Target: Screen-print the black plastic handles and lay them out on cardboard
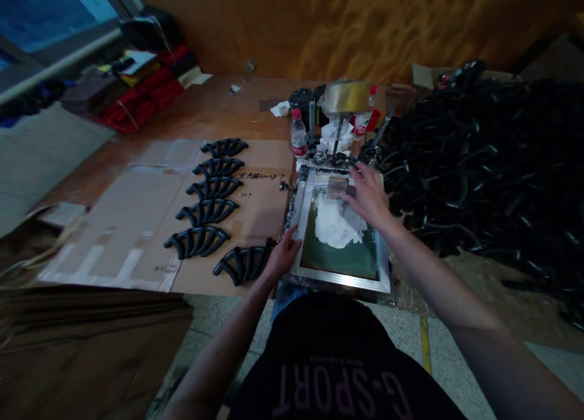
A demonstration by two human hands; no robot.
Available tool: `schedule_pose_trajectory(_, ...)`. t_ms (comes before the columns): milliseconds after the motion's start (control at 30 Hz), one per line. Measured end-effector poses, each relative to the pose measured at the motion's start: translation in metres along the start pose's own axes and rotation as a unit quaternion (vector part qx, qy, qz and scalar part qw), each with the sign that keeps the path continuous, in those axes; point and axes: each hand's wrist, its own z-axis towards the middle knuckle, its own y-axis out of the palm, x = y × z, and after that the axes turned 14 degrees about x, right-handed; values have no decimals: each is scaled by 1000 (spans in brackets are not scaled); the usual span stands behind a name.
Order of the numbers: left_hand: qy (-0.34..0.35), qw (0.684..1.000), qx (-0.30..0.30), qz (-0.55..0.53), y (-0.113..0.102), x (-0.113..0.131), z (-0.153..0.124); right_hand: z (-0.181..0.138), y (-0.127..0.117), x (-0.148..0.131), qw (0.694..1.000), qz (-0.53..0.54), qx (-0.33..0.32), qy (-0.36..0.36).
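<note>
- The frame [342,278] is made of smooth, shiny metal.
- The green mesh [319,253] is smeared with white, wet-looking paste [335,228].
- Glossy highlights are shown by the black pieces [479,165], seemingly plastic.
- The wooden table [182,113] is partly covered with matt cardboard [157,195].
- The bottle [298,131] is formed of clear plastic.
- The shirt [328,335] is made of matt cloth.

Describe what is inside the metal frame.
Inside the metal frame, white paste lies on a green sheet; a block shows near the far end, by the right hand. The sheet beneath the paste is hidden.
</note>
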Motion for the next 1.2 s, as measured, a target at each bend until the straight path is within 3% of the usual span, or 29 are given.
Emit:
schedule_pose_trajectory(67,6,1000,-4,24,3,-6,3,2,11,-26,996,-7,-86,-32)
schedule_pose_trajectory(167,5,999,-9,41,2,-5,2,-22,16,-41,979,-21,-193,-61)
schedule_pose_trajectory(333,-6,999,-14,45,-1,2,-2,-56,-11,-28,932,106,-264,-225)
schedule_pose_trajectory(433,-13,999,-14,39,-1,2,-2,-49,-17,-26,914,153,-285,-243)
schedule_pose_trajectory(567,-8,1000,-13,19,0,0,0,-54,-9,-31,947,103,-228,-201)
schedule_pose_trajectory(733,-19,1000,-17,13,-3,6,-1,-65,-9,-30,937,128,-233,-226)
schedule_pose_trajectory(933,-34,997,-38,-64,-26,44,-4,14,-6,-34,987,58,-128,-74)
schedule_pose_trajectory(1000,-44,993,-20,-108,-36,68,-4,40,-17,-18,996,24,-85,-29)
schedule_pose_trajectory(1067,-36,988,16,-146,-43,96,-1,53,-33,16,1000,15,-16,18)
schedule_pose_trajectory(1167,28,973,64,-219,-48,140,10,41,-50,79,988,22,92,126)
schedule_pose_trajectory(1200,57,966,79,-239,-48,154,15,29,-51,95,982,20,97,160)
